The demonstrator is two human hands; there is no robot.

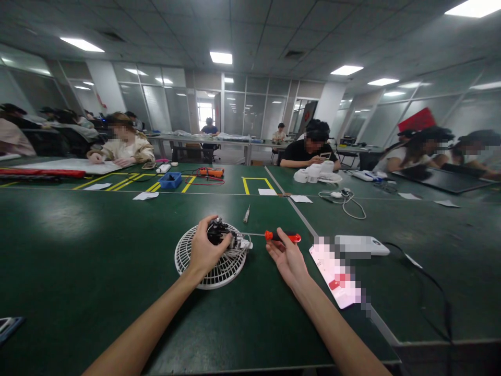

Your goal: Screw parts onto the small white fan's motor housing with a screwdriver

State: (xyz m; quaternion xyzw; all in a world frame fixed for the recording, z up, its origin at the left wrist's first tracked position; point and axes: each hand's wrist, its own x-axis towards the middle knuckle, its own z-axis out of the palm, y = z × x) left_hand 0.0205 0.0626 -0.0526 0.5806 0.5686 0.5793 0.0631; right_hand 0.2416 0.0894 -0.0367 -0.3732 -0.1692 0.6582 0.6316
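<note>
My left hand (205, 250) is closed around a black fan motor (216, 232), which sits over a round white fan grille (188, 256) on the green table. White wires (235, 252) bunch beside the motor. My right hand (287, 256) grips the red and black handle of a screwdriver (282, 236) between thumb and fingers. Its shaft lies level and points left, the tip reaching the motor's right side; the exact contact point is too small to make out. Beyond the grille lies a small clear-handled screwdriver (246, 214).
Right of my right hand lie a lit phone (332, 277) and a white power bank (360, 245) with a black cable. Farther off are a blue bin (170, 180), an orange multimeter (211, 172), paper slips (267, 192), a coiled grey cable (352, 203) and white fan parts (313, 173). Other people sit across the table.
</note>
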